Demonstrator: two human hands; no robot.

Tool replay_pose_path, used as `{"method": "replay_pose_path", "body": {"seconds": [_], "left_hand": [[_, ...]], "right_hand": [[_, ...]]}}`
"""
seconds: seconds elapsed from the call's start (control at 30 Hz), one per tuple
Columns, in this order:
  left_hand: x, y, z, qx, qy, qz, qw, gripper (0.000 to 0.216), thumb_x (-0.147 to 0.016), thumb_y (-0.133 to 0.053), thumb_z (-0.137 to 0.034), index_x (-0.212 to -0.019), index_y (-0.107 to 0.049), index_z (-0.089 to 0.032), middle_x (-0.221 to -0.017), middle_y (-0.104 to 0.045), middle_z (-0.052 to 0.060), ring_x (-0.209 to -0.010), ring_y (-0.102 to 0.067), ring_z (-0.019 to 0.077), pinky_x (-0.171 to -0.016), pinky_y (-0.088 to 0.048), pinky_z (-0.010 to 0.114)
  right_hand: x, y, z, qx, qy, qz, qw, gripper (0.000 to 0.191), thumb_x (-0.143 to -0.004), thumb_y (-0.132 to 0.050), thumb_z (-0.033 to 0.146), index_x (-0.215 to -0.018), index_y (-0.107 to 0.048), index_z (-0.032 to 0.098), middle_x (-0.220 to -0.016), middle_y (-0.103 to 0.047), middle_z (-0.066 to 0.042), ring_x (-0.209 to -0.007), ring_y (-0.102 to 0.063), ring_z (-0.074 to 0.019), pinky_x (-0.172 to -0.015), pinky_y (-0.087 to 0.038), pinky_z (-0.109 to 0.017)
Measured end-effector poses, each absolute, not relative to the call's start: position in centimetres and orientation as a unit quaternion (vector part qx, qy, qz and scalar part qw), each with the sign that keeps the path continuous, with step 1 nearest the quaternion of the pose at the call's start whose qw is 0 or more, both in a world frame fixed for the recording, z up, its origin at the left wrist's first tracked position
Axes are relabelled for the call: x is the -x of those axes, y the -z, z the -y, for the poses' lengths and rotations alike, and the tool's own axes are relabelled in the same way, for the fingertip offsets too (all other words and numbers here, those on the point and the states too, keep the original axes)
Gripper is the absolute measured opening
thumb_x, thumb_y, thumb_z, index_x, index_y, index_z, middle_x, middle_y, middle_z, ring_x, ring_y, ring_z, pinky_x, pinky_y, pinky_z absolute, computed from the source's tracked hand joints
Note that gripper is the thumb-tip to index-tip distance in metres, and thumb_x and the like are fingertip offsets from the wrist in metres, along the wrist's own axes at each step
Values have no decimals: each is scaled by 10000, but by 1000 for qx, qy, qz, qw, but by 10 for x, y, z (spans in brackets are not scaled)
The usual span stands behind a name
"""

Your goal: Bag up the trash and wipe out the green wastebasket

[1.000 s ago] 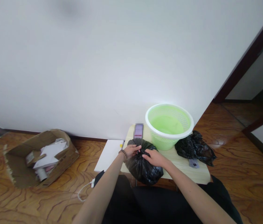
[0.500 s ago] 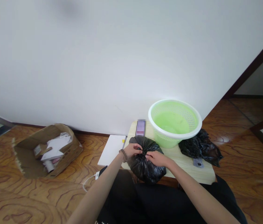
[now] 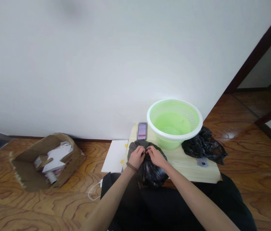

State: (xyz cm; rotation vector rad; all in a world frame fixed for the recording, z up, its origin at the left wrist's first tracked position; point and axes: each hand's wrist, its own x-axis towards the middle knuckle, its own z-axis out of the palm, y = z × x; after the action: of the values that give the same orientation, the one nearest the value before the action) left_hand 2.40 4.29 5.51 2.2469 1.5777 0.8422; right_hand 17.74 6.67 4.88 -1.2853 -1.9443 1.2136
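A filled black plastic bag (image 3: 151,173) rests at the near left of the small wooden table (image 3: 193,166), its top gathered into creases. My left hand (image 3: 137,156), with a beaded bracelet at the wrist, pinches the gathered top. From the right side, my right hand (image 3: 155,155) grips the same gathered plastic, fingertips almost meeting those of the left. The exact bit of plastic between the fingers is hidden. Just behind the bag lies a phone (image 3: 142,131). To the right of the bag stands a green basket with a white rim (image 3: 174,137).
Another crumpled black bag (image 3: 205,146) and a small clear packet (image 3: 202,162) lie on the table's right. On the floor at left sits an open cardboard box (image 3: 65,170) holding papers. A white board (image 3: 113,157) and white cable (image 3: 91,192) are left of the table.
My left hand has turned, its back now more upward, while both hands stay at the bag's gathered top. The view has shifted slightly.
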Motion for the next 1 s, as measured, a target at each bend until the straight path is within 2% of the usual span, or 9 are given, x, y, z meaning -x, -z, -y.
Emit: {"method": "replay_pose_path", "body": {"seconds": [0.1, 0.23, 0.37, 0.53, 0.73, 1.0], "left_hand": [[-31, -42, -38, -727, -352, -574, 131, 82, -807, -429, -125, -817, -457, -202, -930, -477, 53, -883, -496, 149, -781, -416, 270], [-34, -32, -36, -712, -369, -575, 158, 62, -811, -453, -151, -784, -460, -206, -895, -465, 46, -856, -497, 151, -773, -427, 279], [-29, -34, -39, -707, -362, -582, 171, 63, -796, -501, -197, -744, -469, -210, -815, -484, 31, -769, -498, 145, -717, -431, 265], [-22, -43, -37, -694, -362, -587, 207, 63, -787, -541, -270, -759, -527, -215, -801, -561, 32, -788, -529, 157, -715, -428, 265], [-21, -49, -32, -679, -352, -601, 232, 137, -779, -565, -350, -785, -581, -214, -825, -605, 35, -774, -547, 152, -702, -429, 257], [-9, -62, -18, -734, -286, -581, 205, 159, -828, -482, -365, -813, -537, -216, -836, -559, 32, -821, -513, 169, -749, -394, 275]], "right_hand": [[-185, -49, -65, 475, -423, 739, 224, 274, -925, -312, 238, -1074, -529, 161, -927, -670, -77, -869, -610, -167, -804, -418, -279], [-195, -50, -64, 446, -394, 771, 225, 302, -908, -349, 243, -1082, -586, 171, -1076, -641, -87, -984, -579, -177, -870, -403, -286], [-201, -51, -68, 391, -426, 780, 238, 336, -880, -397, 225, -1169, -570, 203, -1180, -601, -55, -1078, -536, -169, -933, -378, -298], [-205, -60, -73, 368, -447, 789, 206, 323, -849, -466, 250, -1137, -604, 201, -1090, -649, -49, -937, -598, -178, -839, -434, -296], [-199, -74, -71, 392, -337, 843, 148, 279, -880, -418, 236, -1024, -653, 194, -988, -672, -56, -906, -591, -187, -841, -395, -288], [-202, -88, -56, 413, -174, 889, 92, 274, -913, -361, 248, -937, -621, 163, -948, -578, -101, -905, -538, -199, -831, -360, -305]]}}
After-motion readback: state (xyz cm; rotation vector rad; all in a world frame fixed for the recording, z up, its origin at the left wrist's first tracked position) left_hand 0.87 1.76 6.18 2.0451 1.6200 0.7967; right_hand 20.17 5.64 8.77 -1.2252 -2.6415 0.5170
